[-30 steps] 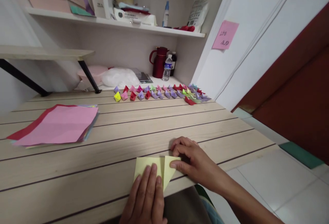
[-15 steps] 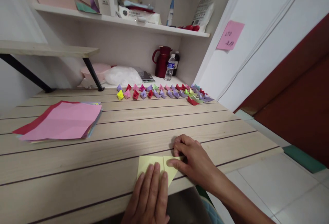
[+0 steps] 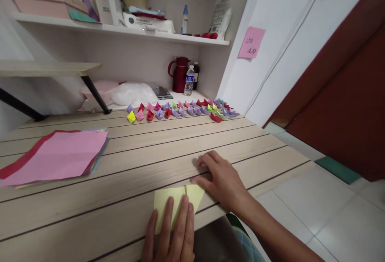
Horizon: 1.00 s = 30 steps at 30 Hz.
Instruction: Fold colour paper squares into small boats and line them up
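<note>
A pale yellow folded paper lies at the near edge of the wooden table. My left hand lies flat on its lower part with the fingers stretched out. My right hand rests beside the paper's right corner, fingers curled loosely, one fingertip touching the paper's upper right edge. A stack of coloured paper sheets, pink on top, sits at the left. Two rows of small folded paper pieces in several colours line the far side of the table.
Beyond the table stand a dark red jug, a water bottle and a white plastic bag. A shelf above carries boxes and bottles. A pink note sticks to the white wall. Tiled floor lies at the right.
The view has shifted slightly. My right hand has slid up and off the yellow paper's flap to its right corner; my left hand stays pressed on the paper.
</note>
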### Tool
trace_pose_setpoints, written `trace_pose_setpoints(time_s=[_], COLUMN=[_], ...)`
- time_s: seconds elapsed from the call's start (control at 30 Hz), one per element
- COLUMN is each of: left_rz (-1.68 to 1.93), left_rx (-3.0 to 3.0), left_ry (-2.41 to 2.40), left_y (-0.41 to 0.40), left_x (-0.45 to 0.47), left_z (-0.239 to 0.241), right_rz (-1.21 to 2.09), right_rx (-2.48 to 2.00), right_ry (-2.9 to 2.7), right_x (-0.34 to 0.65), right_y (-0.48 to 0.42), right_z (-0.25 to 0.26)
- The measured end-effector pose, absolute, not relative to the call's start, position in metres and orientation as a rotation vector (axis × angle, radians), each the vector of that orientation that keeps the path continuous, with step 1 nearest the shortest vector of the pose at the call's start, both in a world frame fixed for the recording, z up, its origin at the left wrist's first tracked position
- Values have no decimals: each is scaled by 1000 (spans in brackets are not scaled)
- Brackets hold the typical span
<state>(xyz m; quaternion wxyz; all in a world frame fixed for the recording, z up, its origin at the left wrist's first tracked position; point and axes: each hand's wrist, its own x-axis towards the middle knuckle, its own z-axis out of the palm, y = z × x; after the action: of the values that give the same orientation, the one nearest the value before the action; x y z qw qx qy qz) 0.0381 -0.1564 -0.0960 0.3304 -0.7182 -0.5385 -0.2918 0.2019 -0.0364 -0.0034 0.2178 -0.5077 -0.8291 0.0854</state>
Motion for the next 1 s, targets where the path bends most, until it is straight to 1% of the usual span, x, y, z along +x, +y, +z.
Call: trace_pose_setpoints(time_s=[0.07,0.13,0.2,0.27,0.37,0.47,0.6,0.73,0.87,1.0], left_rz=[-782,-779,-757,-727,-711,-743,-721,-718,-842,-1009], left_rx=[-1868,-1857,-1852,-1858,-1862,-1862,-1918,-1952,-1939,-1925], left_ry=[-1363,-1339,-1324,-1308,-1289,-1308,-1332,-1309,-1278,-1235], left_y=[-153,-151,-150,-150,-151,-151,-152,-152,-152,-155], left_x=[36,35,34,34,36,38,37,34,33,33], left_z=[-97,-97,-98,-98,-98,-95,-89,-82,-81,-84], right_rz=[61,-103,-197,-232,-250,-242,-194,-263,-232,-55], right_rx=[-1414,-1331,-1187,-1015,-782,-768,-861,-978,-952,-925], right_ry=[-2249,-2232,-2241,-2375,-2624,-2697,-2669,-2598,-2524,-2407], right_x=[211,222,231,236,237,235,233,235,236,234], right_y=[-37,-45,-62,-80,-101,-106,-100,-94,-95,-101], right_z=[-2,-2,-3,-7,-19,-30,-31,-29,-30,-28])
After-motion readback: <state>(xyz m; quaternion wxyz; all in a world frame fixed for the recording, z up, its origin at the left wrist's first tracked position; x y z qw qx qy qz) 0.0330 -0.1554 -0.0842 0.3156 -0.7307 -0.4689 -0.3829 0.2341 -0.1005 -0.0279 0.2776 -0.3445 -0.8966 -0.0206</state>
